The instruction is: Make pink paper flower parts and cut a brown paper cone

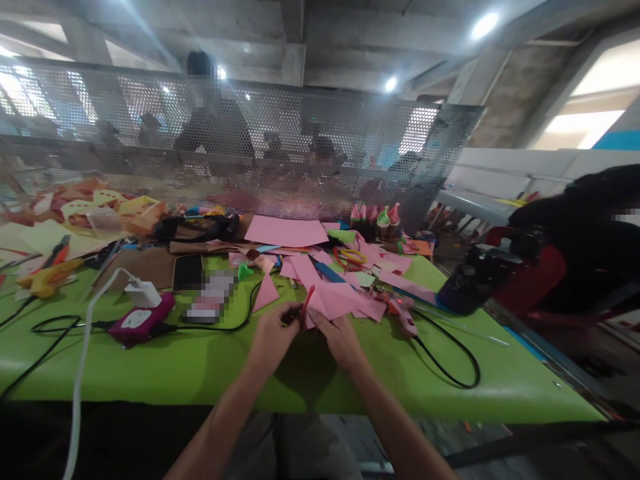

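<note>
Both of my hands meet at the middle of the green table [200,367]. My left hand [274,332] is closed around a small dark tool, seemingly scissors [295,312], with a red handle or blade at its tip. My right hand [339,337] pinches the near edge of a pink paper sheet [336,298] lying among other pink pieces. The tool's tip touches that sheet's left edge.
A pink glue gun [403,313] with a black cord lies right of my hands. A magenta power strip [143,321] with a white charger, a phone [188,271], paper scraps and a perforated screen [250,153] lie beyond. A person sits at right.
</note>
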The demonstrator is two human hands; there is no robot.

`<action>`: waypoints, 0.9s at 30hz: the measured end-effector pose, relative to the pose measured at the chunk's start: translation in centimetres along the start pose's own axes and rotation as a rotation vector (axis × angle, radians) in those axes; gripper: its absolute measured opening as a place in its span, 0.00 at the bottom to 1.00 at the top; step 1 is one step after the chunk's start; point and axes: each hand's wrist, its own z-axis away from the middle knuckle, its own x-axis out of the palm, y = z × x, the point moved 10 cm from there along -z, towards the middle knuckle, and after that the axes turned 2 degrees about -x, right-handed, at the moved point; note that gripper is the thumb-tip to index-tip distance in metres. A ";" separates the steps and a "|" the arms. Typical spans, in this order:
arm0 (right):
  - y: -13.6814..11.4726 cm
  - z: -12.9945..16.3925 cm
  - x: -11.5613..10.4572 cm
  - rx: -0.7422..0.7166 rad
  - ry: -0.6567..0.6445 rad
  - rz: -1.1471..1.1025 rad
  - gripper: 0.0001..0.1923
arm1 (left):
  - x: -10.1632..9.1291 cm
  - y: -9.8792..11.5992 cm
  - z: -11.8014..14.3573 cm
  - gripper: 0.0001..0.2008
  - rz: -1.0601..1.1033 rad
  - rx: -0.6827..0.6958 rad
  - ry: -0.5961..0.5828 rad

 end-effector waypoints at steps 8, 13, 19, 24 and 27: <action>0.1 -0.3 -0.3 0.025 0.039 -0.040 0.11 | 0.5 -0.7 0.0 0.14 0.068 -0.037 -0.051; 0.3 -0.3 0.2 0.070 0.026 -0.152 0.13 | 0.3 -1.1 0.1 0.15 0.060 -0.074 -0.043; 0.3 -0.3 0.0 0.036 0.022 -0.069 0.14 | 0.2 -0.7 0.1 0.14 0.027 -0.038 -0.045; 0.0 -0.3 -0.2 0.017 0.040 -0.037 0.12 | 0.5 -0.8 0.1 0.13 0.086 -0.052 -0.074; 0.1 -0.3 -0.3 0.033 0.039 -0.067 0.12 | 0.7 -0.8 0.1 0.13 0.147 -0.075 -0.088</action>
